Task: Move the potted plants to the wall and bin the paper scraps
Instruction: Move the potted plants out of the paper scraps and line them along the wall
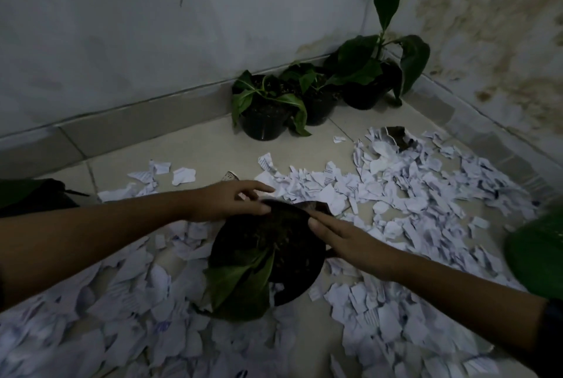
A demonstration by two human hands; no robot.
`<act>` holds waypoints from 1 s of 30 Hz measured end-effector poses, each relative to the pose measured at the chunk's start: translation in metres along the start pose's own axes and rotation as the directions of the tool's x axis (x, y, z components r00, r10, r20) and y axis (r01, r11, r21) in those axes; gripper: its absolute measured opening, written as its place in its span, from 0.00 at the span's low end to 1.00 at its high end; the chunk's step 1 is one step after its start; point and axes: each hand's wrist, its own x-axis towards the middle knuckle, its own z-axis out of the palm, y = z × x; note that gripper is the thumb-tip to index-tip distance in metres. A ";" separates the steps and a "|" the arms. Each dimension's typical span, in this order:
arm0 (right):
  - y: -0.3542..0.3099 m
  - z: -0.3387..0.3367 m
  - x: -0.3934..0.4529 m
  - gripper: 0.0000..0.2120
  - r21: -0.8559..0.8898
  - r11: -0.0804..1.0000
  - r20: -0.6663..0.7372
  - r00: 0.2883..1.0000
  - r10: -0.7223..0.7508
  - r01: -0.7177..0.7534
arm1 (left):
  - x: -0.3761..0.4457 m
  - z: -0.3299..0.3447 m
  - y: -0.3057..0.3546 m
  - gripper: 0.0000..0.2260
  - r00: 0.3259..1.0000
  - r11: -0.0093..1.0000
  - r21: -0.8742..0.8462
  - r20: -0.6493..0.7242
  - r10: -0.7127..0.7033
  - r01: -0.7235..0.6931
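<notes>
In the middle of the littered floor [195, 146], a potted plant [268, 252] sits between my hands: my left hand [231, 200] and right hand [344, 240] lie flat and open on its far rim, gripping nothing yet, ready to lift. Paper scraps [411, 194] surround it; three pots [304, 100] already line the wall [152, 27].

**Plants by the wall, paper across the floor**

Three potted plants stand in a row against the wall: a near one [264, 112], a middle one [315, 97] and a tall one [373, 72] in the corner, all in black pots. A fourth black pot [268, 252] of dark soil, its green leaves drooping forward, sits among torn white paper scraps [396, 194] strewn over most of the tiled floor
</notes>
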 end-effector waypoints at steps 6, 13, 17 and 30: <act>-0.021 -0.011 0.010 0.15 0.016 0.985 -0.250 0.955 -0.162 0.172 | 0.005 -0.018 0.006 0.35 0.987 0.897 -0.441 -0.135 -0.087 0.019; -0.032 -0.026 0.016 0.24 0.036 0.944 -0.385 0.876 -0.291 0.329 | 0.013 -0.026 0.009 0.37 0.976 0.665 -0.744 -0.189 -0.112 -0.068; -0.038 -0.027 0.021 0.20 -0.067 0.932 -0.376 0.856 -0.355 0.356 | 0.019 -0.023 0.017 0.16 0.949 0.537 -0.831 -0.273 -0.161 -0.147; -0.030 -0.033 0.026 0.03 -0.030 0.940 -0.414 0.852 -0.321 0.339 | 0.028 -0.021 0.012 0.16 0.951 0.473 -0.862 -0.278 -0.136 -0.185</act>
